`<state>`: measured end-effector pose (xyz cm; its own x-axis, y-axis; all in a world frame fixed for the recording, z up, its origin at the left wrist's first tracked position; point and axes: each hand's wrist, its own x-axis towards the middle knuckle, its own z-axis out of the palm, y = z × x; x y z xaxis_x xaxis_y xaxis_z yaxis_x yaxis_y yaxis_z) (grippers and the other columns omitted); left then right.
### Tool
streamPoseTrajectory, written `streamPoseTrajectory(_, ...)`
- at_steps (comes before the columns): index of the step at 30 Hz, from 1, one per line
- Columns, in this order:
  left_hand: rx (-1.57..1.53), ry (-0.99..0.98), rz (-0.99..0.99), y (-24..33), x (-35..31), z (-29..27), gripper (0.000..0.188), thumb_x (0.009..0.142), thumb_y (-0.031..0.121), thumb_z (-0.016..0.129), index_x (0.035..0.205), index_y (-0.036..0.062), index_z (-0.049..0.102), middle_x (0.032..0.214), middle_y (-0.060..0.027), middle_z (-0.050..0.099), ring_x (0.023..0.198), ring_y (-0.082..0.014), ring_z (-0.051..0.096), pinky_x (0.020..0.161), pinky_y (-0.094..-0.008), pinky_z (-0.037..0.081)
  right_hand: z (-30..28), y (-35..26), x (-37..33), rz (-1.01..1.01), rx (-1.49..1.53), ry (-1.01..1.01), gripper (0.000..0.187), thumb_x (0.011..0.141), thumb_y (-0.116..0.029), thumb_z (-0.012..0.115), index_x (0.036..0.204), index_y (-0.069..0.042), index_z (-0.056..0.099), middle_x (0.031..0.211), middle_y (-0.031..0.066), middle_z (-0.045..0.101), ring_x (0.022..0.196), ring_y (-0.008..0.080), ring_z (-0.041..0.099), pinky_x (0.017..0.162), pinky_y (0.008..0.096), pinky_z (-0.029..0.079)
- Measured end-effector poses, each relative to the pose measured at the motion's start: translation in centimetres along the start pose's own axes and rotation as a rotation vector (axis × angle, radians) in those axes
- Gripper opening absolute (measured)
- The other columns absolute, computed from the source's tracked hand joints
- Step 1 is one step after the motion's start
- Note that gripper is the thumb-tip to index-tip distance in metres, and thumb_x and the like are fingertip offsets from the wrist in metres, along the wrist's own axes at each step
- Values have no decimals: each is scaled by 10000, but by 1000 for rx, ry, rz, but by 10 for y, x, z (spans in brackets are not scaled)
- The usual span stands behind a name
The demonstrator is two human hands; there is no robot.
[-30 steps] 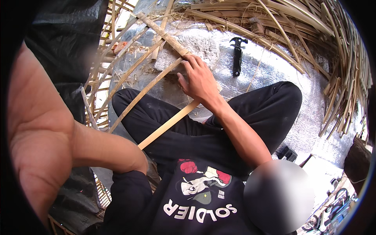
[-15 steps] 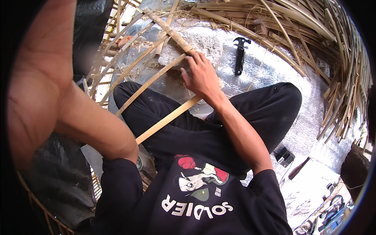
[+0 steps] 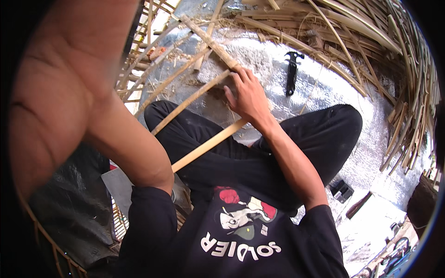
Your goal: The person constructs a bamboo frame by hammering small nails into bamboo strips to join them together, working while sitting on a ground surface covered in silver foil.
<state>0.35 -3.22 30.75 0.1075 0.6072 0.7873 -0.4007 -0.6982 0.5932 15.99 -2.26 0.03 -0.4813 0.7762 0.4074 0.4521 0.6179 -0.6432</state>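
Observation:
My left hand (image 3: 65, 92) is raised close to the camera with its palm and wrist filling the upper left; its fingers lie out of the picture. Ahead of my lap, my right hand (image 3: 249, 95) has its fingers curled over the near end of a thick bamboo pole (image 3: 211, 42), thumb apart. Thin bamboo slats (image 3: 187, 101) run from the pole down to the left, forming a frame. One paler bamboo strip (image 3: 208, 145) crosses my lap from under my right wrist to my left elbow. Beneath the pole lies a rough grey stone block (image 3: 257, 62).
A black claw hammer (image 3: 291, 74) lies on the silver foil sheet (image 3: 361, 153) right of the block. Bundled bamboo strips (image 3: 366, 37) curve along the far right. A small black device (image 3: 341, 191) and a dark wooden piece (image 3: 359, 206) lie beside my right knee.
The whole view has shifted slightly, so the scene sits a little farther right and lower. My left hand remains raised close to the camera; my right hand keeps its place on the bamboo pole.

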Motion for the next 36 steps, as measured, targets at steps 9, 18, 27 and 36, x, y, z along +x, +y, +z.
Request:
streamPoseTrajectory(9, 882, -178, -546, -20, -27, -19, 747, 975, 655, 561, 1398, 40, 582, 1492, -159, 508, 1262, -269, 543, 1060, -392, 418, -1, -2, -2, 25, 16, 17, 439, 911, -224, 671, 1233, 68, 605, 1362, 195, 576, 1314, 346, 514, 1113, 420, 423)
streamPoseTrajectory(18, 1927, -153, -1125, -75, -278, -128, 891, 833, 698, 716, 1398, 38, 519, 1372, -196, 573, 1358, -357, 462, 1146, -570, 244, -17, -1, -7, 67, 26, -39, 432, 893, -199, 664, 1221, 78, 614, 1375, 211, 572, 1343, 344, 503, 1145, 423, 398)
streamPoseTrajectory(27, 1813, 57, -1286, -85, -256, -131, 762, 871, 708, 664, 1236, 41, 610, 1222, -145, 635, 1262, -316, 535, 1109, -515, 259, -3, 0, -4, 63, 11, 4, 394, 878, -196, 663, 1175, 61, 631, 1365, 210, 579, 1332, 329, 512, 1147, 413, 393)
streamPoseTrajectory(36, 1809, 53, -1262, -84, -260, -130, 770, 855, 710, 679, 1219, 35, 609, 1148, -129, 627, 1184, -305, 555, 1099, -506, 276, -10, -1, -5, 68, 51, -21, 415, 875, -176, 676, 1206, 68, 619, 1377, 211, 572, 1344, 344, 500, 1144, 422, 399)
